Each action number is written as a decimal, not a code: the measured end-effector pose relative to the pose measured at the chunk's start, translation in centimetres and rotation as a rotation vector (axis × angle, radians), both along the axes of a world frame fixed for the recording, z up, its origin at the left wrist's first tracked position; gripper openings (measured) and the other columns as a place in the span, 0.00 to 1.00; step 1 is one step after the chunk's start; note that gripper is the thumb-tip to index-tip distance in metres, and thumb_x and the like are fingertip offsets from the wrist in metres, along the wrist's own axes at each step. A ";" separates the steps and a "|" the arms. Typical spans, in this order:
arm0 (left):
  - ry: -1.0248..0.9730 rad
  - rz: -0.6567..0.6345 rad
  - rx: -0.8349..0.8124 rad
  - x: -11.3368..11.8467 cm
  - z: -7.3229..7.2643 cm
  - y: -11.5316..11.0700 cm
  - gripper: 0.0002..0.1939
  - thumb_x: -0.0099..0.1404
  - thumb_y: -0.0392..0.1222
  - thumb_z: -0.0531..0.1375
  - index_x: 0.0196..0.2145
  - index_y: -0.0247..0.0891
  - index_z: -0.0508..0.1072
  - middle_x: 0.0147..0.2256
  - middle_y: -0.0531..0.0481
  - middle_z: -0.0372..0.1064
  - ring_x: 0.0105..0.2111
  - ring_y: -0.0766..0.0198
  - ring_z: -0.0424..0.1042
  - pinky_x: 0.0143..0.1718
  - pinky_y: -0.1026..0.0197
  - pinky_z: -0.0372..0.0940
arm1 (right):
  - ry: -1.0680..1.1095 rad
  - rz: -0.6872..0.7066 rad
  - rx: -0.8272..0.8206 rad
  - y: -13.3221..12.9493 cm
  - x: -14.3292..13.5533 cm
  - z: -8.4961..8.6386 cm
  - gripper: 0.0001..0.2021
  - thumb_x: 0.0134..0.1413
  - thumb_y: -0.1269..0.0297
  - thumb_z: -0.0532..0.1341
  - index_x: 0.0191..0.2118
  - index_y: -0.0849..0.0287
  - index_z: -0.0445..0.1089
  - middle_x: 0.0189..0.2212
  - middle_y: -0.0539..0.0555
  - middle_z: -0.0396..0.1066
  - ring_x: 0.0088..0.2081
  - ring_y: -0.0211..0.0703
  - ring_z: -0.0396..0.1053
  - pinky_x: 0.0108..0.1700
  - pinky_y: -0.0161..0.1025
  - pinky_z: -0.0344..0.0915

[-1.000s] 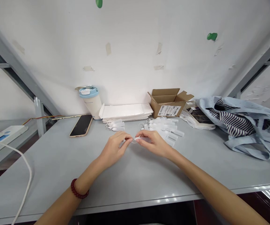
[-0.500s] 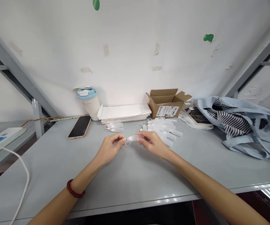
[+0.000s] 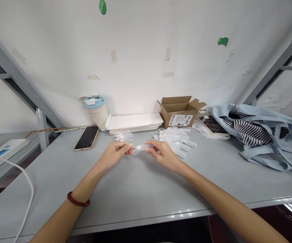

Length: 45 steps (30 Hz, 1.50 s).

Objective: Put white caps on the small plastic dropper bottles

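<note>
Holding one translucent bottle (image 3: 143,147) nearly horizontal between both hands, just above the surface (image 3: 146,195). Right hand (image 3: 164,155): grip closed round the bottle's body, thumb opposite fingers. Left hand (image 3: 112,155): grip pinched narrow at the bottle's tip, seemingly on a small end piece; fingers hide it. Thin white strap (image 3: 135,153) loops below the tip.

Progress: judged as midway, one bottle being handled. Can't tell if its tip is capped. Others sit in two lots: small group (image 3: 124,136) behind-left of the bottle, larger pile (image 3: 178,138) to its right, slightly behind. Can't tell which lot is dealt with; none of those is in hand.

Materials: bottles are slim, frosted, soft-looking plastic, narrow-necked; several show thin curly straps. Surface is smooth grey, slightly glossy. Directly behind the bottle: flat stack of white paper-like packets (image 3: 135,121). Behind-right: brown cardboard box (image 3: 166,118), flaps up, printed label (image 3: 181,120). Behind-left: pale cup (image 3: 99,114), blue lid; nearer, left of the bottle, flat dark-screened phone (image 3: 86,138). Far right of the bottle: crumpled light-blue fabric bag (image 3: 252,131), striped lining. Left wrist: dark-red braided-looking bracelet (image 3: 78,199).
</note>
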<state>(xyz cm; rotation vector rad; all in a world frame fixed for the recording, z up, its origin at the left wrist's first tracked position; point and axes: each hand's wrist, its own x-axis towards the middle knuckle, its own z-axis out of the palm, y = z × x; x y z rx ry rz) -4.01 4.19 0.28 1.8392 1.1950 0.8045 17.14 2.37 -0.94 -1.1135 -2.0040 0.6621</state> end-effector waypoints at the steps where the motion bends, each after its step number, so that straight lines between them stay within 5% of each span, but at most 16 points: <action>1: 0.001 0.006 0.002 -0.1 0.0 0.1 0.19 0.62 0.54 0.53 0.26 0.37 0.73 0.26 0.49 0.71 0.30 0.61 0.68 0.36 0.59 0.65 | -0.005 -0.008 0.002 0.0 0.0 -0.1 0.12 0.60 0.62 0.53 0.41 0.62 0.70 0.25 0.50 0.67 0.26 0.35 0.59 0.29 0.33 0.57; 12: 0.043 0.001 -0.036 0.6 -0.1 -0.3 0.17 0.59 0.53 0.55 0.22 0.37 0.69 0.21 0.52 0.67 0.24 0.64 0.66 0.30 0.62 0.64 | -0.235 0.018 0.189 0.6 0.4 -1.3 0.10 0.59 0.65 0.55 0.45 0.62 0.67 0.32 0.55 0.71 0.30 0.39 0.66 0.32 0.35 0.60; 16: 0.118 0.125 -0.040 -0.4 0.3 0.4 0.17 0.56 0.54 0.56 0.22 0.37 0.69 0.21 0.52 0.67 0.24 0.64 0.66 0.27 0.63 0.61 | -0.512 -0.064 0.227 1.2 1.5 -0.7 0.09 0.58 0.69 0.55 0.44 0.62 0.66 0.37 0.58 0.70 0.36 0.43 0.67 0.34 0.37 0.61; 20: 0.236 0.232 -0.040 -1.7 -0.8 1.6 0.18 0.57 0.53 0.54 0.20 0.37 0.67 0.20 0.51 0.68 0.24 0.61 0.68 0.28 0.62 0.60 | -0.646 -0.171 0.238 1.8 2.2 -0.6 0.07 0.58 0.71 0.55 0.42 0.61 0.67 0.39 0.59 0.70 0.41 0.46 0.66 0.32 0.37 0.61; 24: 0.373 0.378 0.103 -2.4 -2.3 2.2 0.16 0.59 0.50 0.52 0.34 0.37 0.71 0.23 0.50 0.72 0.29 0.55 0.71 0.31 0.59 0.60 | -0.764 -0.195 0.274 1.8 2.0 -1.0 0.07 0.58 0.69 0.56 0.41 0.61 0.68 0.38 0.59 0.70 0.41 0.49 0.64 0.30 0.37 0.60; 28: 0.452 0.327 0.184 -2.0 -2.5 1.9 0.18 0.61 0.48 0.49 0.42 0.37 0.69 0.24 0.51 0.71 0.28 0.55 0.70 0.30 0.59 0.59 | -0.838 -0.197 0.336 1.5 1.4 -1.4 0.08 0.58 0.64 0.56 0.40 0.61 0.69 0.39 0.61 0.68 0.41 0.51 0.62 0.32 0.39 0.60; 37: 0.580 0.185 0.195 -0.8 -2.8 1.2 0.15 0.63 0.45 0.48 0.41 0.39 0.70 0.24 0.51 0.69 0.27 0.57 0.68 0.28 0.61 0.56 | -0.978 -0.246 0.373 1.4 0.7 -3.1 0.10 0.60 0.66 0.53 0.38 0.63 0.70 0.34 0.65 0.67 0.39 0.54 0.62 0.36 0.44 0.55; 42: 0.621 0.175 0.185 -0.4 -3.0 1.1 0.17 0.63 0.44 0.48 0.44 0.40 0.70 0.27 0.49 0.70 0.29 0.56 0.69 0.29 0.60 0.56 | -0.947 -0.313 0.326 1.6 0.8 -2.5 0.11 0.57 0.77 0.50 0.38 0.61 0.68 0.32 0.62 0.69 0.37 0.50 0.63 0.35 0.42 0.52; 45: 0.592 0.165 0.192 -0.3 -3.0 1.0 0.17 0.63 0.45 0.48 0.45 0.39 0.71 0.25 0.50 0.69 0.28 0.56 0.68 0.29 0.60 0.57 | -0.748 -0.358 0.301 1.7 1.2 -1.7 0.10 0.59 0.75 0.48 0.38 0.61 0.66 0.31 0.58 0.69 0.36 0.48 0.64 0.35 0.40 0.52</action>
